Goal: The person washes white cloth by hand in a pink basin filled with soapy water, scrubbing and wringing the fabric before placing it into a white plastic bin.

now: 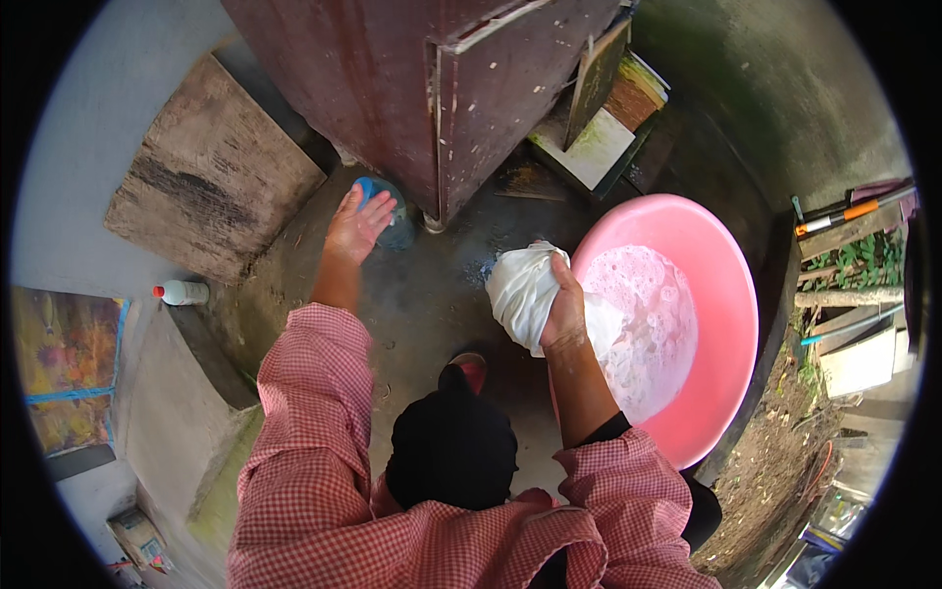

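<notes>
My right hand [565,313] grips a bunched white cloth [521,294] at the left rim of a large pink plastic basin [725,294]. Part of the cloth trails over the rim toward the sudsy water [647,316] inside, where pale fabric seems to lie under the foam. My left hand [355,228] is raised with palm up and fingers apart, holding nothing. Behind it, on the floor, stands a clear container with a blue rim [397,221]; the hand hides part of it, and whether they touch cannot be told.
A maroon cabinet [368,88] rises ahead. A wooden board [210,166] leans on the left wall, near a white bottle with a red cap [184,292] on a concrete ledge [176,383]. Stacked boards [596,147] stand behind the basin. A low kerb [773,294] borders the right side.
</notes>
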{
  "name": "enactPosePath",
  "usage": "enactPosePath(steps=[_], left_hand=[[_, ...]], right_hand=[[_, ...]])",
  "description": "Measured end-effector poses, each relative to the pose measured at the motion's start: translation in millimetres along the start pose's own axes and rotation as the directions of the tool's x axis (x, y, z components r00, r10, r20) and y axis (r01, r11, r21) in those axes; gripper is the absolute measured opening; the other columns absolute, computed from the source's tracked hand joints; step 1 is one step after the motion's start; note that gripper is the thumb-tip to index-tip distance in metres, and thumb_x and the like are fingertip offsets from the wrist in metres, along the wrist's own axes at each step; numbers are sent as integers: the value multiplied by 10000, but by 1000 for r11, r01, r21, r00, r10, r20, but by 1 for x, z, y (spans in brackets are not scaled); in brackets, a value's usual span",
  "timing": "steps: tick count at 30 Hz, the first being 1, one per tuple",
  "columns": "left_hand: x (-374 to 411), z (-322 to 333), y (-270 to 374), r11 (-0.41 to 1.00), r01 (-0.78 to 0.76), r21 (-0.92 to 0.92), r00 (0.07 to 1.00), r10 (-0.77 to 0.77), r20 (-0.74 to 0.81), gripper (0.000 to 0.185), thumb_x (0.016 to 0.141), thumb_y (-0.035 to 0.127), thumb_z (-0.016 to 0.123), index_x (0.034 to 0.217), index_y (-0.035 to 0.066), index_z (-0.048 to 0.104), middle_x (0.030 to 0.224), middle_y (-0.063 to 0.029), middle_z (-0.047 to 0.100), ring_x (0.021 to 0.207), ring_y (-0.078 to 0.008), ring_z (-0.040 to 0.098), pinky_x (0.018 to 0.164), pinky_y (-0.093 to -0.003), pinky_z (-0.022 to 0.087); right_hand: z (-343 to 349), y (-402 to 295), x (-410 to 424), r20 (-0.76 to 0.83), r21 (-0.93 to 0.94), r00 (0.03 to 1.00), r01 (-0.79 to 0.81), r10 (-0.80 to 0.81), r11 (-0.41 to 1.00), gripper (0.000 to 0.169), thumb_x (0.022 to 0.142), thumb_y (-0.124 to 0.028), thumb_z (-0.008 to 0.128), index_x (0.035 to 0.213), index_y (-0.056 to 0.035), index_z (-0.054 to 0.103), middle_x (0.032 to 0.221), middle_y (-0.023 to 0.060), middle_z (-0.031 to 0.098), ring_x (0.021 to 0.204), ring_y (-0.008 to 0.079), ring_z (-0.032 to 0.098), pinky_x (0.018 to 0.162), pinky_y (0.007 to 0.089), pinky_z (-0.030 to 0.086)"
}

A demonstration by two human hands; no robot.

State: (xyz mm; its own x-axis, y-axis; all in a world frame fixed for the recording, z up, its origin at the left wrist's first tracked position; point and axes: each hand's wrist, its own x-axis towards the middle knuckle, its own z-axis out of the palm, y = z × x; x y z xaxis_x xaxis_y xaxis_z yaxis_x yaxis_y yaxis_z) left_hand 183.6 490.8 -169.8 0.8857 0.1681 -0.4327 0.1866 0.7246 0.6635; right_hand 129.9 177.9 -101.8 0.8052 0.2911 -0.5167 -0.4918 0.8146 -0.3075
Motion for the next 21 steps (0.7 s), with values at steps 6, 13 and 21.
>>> enactPosePath(steps=[6,13,21], left_hand=[[-40,10,-20,937,-203,-286,957,129,-259,461,937,359,387,1204,-16,408,1232,-179,501,1203,-324,427,1017,-430,330],[-164,228,-86,639,-625,448,485,-131,864,471,936,334,357,1239,-13,448,1248,-162,500,1201,-292,441,1011,-382,328],[-229,308,-175,-10,-997,72,69,-432,899,764,847,575,351,1406,74,205,1456,-145,194,1357,-300,158,1079,-470,143]], right_hand=[[0,-13,-36,88,129,996,17,-28,992,332,879,-292,506,1131,-76,513,1084,164,578,1022,354,551,909,535,413],[-17,-33,-79,146,217,973,144,-178,965,422,903,-316,452,1237,-58,440,1178,141,533,1077,293,529,954,434,404],[-42,-116,-159,13,244,797,584,-604,774,523,939,-417,327,1354,-99,298,1338,121,398,1222,277,398,1016,425,337]])
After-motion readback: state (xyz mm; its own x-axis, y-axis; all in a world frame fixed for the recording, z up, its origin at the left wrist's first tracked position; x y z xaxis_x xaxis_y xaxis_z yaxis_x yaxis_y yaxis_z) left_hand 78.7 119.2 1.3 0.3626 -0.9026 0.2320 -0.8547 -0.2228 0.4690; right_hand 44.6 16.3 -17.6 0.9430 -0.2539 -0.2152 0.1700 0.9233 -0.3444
